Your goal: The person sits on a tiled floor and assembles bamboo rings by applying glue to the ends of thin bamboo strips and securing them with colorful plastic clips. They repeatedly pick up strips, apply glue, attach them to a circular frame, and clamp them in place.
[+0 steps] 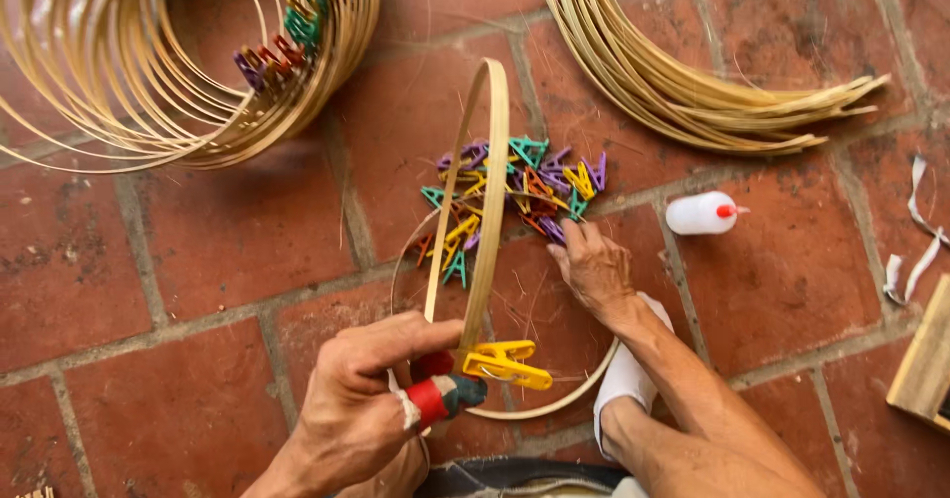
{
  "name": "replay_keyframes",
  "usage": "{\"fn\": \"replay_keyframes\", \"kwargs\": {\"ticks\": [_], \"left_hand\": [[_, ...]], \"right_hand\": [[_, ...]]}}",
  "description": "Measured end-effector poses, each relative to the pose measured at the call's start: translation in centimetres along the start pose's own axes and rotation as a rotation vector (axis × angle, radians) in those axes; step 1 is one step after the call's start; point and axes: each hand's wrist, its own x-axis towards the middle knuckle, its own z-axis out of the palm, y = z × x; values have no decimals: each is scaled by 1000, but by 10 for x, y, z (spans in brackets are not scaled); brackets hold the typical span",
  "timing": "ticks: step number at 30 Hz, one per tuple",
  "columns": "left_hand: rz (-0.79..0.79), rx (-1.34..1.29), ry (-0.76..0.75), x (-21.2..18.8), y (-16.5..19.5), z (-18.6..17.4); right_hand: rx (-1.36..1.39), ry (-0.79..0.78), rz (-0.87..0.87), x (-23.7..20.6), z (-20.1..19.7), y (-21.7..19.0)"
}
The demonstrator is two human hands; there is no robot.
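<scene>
Soft, even daylight; only faint shadows under the left hand [361, 399]. Sharp around it, with slight blur and stretching towards the far corners

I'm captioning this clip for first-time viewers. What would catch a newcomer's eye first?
The bright heap of plastic clips at centre, which the right hand reaches into. Next, the bamboo hoop held upright by the left hand, with a yellow clip pinched on its lower edge. Stacked hoops lie top left and loose strips top right on the brick floor.
</scene>
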Motion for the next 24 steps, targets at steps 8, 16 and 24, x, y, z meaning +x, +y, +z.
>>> {"fn": "replay_keyframes", "kwargs": {"ticks": [8, 16, 24], "left_hand": [[41, 41, -40, 0, 2, -20], [80, -25, -94, 1, 0, -15], [124, 85, -139, 7, 3, -23]], "right_hand": [[136, 34, -372, -30, 6, -20], [405, -8, 74, -41, 29, -33], [635, -63, -174, -9, -89, -44]]}}
